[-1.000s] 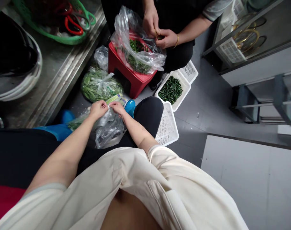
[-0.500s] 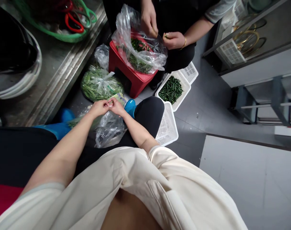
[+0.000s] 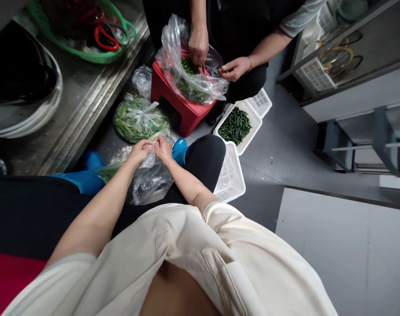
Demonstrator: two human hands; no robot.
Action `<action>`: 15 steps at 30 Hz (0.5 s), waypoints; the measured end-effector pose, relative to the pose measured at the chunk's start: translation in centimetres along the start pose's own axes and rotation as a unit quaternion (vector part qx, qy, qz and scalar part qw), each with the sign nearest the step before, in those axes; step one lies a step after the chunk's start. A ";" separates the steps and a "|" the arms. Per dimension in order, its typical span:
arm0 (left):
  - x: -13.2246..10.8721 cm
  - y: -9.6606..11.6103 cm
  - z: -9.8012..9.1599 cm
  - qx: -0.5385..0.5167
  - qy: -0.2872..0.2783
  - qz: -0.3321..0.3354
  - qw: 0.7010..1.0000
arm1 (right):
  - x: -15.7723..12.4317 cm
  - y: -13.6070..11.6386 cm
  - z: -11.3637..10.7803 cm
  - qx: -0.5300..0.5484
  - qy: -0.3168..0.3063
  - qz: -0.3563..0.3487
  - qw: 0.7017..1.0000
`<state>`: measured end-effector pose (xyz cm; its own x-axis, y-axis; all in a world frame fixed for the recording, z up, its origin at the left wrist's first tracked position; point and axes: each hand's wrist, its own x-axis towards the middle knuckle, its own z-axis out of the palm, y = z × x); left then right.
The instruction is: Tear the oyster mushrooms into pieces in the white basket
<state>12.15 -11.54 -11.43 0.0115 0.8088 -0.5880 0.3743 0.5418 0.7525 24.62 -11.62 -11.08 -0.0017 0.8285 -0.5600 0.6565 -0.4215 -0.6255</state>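
Both of my hands pinch a clear plastic bag (image 3: 151, 181) that hangs between my knees. My left hand (image 3: 139, 152) is closed on the bag's upper edge. A short way to its right, my right hand (image 3: 163, 149) grips the same edge, and a stretch of film runs between them. Long green vegetables (image 3: 109, 171) lie beside my left forearm, partly covered by it. Just beyond my hands sits a tied clear bag of green pods (image 3: 137, 118).
Opposite, a co-worker's hands (image 3: 200, 46) work over an open bag of greens (image 3: 191, 83) on a red stool (image 3: 183, 116). White baskets stand at right, one with green chillies (image 3: 235, 125). A metal ledge (image 3: 88, 105) at left holds a green basket (image 3: 88, 55) with scissors (image 3: 106, 38).
My hands have moved slightly apart, with more of the bag's film showing between them. The co-worker's one hand has lowered into the bag on the stool.
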 end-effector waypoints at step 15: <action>-0.8 1.5 0.2 0.112 0.126 0.067 0.983 | -0.9 -1.6 -1.5 0.089 0.009 -0.076 0.993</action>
<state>12.90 -11.39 -9.89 -0.1447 0.9157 -0.3749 0.5800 0.3855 0.7177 24.67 -11.11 -8.79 -0.0767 0.8932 -0.4431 0.5061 -0.3480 -0.7892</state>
